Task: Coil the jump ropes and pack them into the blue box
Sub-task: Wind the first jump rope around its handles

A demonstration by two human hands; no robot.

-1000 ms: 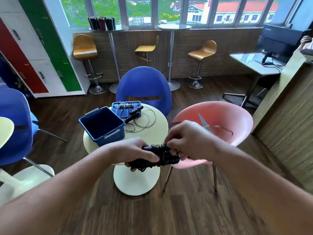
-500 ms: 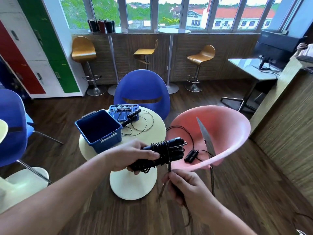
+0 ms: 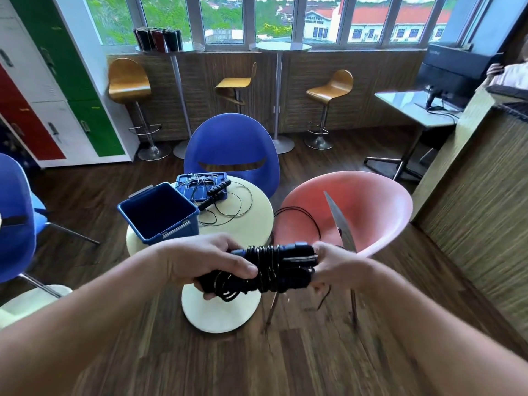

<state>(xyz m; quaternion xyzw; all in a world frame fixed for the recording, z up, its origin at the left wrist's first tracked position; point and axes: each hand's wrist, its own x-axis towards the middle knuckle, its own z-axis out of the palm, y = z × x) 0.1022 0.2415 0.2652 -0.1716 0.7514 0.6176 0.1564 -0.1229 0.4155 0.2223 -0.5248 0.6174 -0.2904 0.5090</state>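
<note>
The blue box [image 3: 174, 228] sits open on the round table [image 3: 251, 224], a loose jump rope [image 3: 218, 190] beside it (partly over the lid [image 3: 183, 180]). My left hand [image 3: 200, 260] grips the coiled jump rope [image 3: 274, 267] in mid-air; my right hand [image 3: 334, 265] clasps its other end, before the pink chair [image 3: 371, 207].

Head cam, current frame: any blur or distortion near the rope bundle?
Head view: jump rope, left hand and right hand fairly sharp; pink chair's legs and floor below smear with motion blur; wide-angle lens bows window frames and wooden counter at the edges.
</note>
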